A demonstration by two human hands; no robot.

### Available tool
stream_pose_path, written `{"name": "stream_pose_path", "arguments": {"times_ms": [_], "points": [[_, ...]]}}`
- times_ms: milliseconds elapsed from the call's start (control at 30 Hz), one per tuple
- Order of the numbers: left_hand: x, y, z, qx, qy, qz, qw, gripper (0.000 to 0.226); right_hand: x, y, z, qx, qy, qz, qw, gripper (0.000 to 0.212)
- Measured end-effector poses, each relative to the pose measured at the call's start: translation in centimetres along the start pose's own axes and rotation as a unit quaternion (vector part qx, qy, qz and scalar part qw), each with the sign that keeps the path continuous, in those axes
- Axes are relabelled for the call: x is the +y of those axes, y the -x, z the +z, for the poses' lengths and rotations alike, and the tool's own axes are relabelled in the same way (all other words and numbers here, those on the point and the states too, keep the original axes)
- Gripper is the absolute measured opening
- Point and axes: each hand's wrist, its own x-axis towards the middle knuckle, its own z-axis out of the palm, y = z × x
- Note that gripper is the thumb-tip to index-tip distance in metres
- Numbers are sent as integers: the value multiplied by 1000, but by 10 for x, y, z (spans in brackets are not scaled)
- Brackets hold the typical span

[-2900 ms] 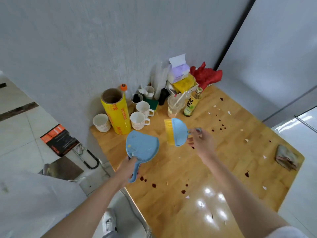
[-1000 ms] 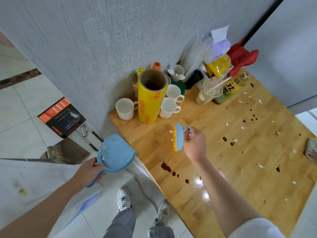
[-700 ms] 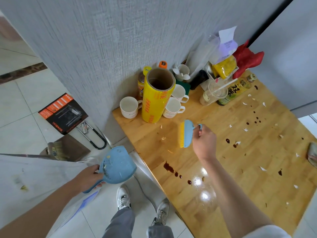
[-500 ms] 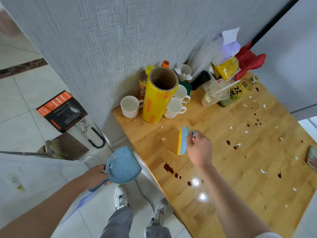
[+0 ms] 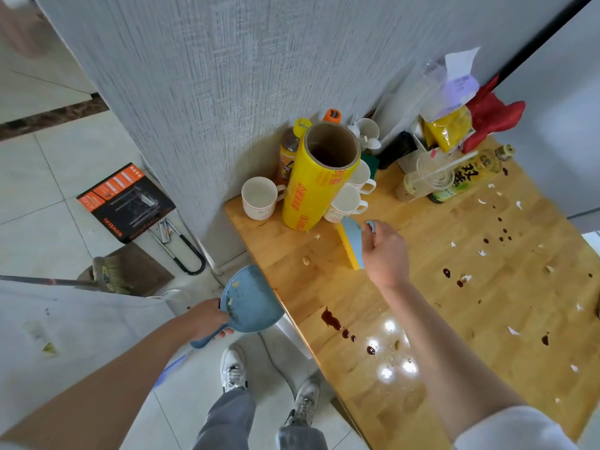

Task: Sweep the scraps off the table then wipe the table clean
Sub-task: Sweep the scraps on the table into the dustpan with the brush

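My right hand (image 5: 384, 254) grips a small blue brush with yellow bristles (image 5: 352, 246), held over the wooden table (image 5: 438, 336) close to its left end. My left hand (image 5: 207, 319) holds a blue dustpan (image 5: 248, 300) by its handle, just off the table's left edge and touching it; a few scraps lie in the pan. Two small scraps (image 5: 306, 261) rest on the wood between brush and pan. White scraps (image 5: 480, 253) and dark sauce drops (image 5: 331, 319) are scattered across the table.
At the table's far end stand a yellow cling-film roll (image 5: 316, 186), white mugs (image 5: 259, 198), bottles (image 5: 461, 180), a plastic cup and bags. A boxed item (image 5: 125, 201) and a broom (image 5: 107, 277) lie on the tiled floor. My shoes (image 5: 233, 371) are below the table edge.
The brush has moved up the table toward the cling-film roll and mugs. The dustpan has come in from the left and now sits against the table's edge.
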Motion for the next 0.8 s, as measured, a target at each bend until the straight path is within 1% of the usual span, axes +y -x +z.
{"name": "stream_pose_path", "arguments": {"times_ms": [33, 100, 200, 333, 400, 467, 533, 600, 700, 800], "points": [[2, -1, 1, 2, -2, -2, 1000, 4, -4, 0, 3, -10, 3, -22, 1000, 20], [4, -1, 2, 2, 0, -10, 1000, 8, -15, 3, 11, -32, -1, -61, 998, 17], [4, -3, 2, -2, -26, -3, 1000, 9, -26, 17, 17, -54, -14, -89, 995, 16], [3, -3, 3, 2, -7, 0, 1000, 4, -26, 34, 11, -129, -37, -149, 980, 19], [5, -1, 4, -1, -10, 10, 1000, 9, -23, 35, 4, -128, -48, -155, 978, 19], [8, 3, 5, 2, 2, 11, 1000, 7, -17, 29, -2, -91, -48, -138, 985, 19], [12, 7, 5, 7, 6, 15, 1000, 7, -14, 21, -4, -80, -30, -116, 990, 20], [16, 12, 5, 5, -13, 25, 1000, 7, -17, 17, 2, -108, -18, -121, 987, 21], [20, 17, 6, -8, -53, 42, 998, 6, -31, 23, 15, -150, -36, -156, 976, 22], [21, 20, 5, 0, -45, 34, 998, 8, -41, 36, 23, -177, -51, -166, 969, 22]]}}
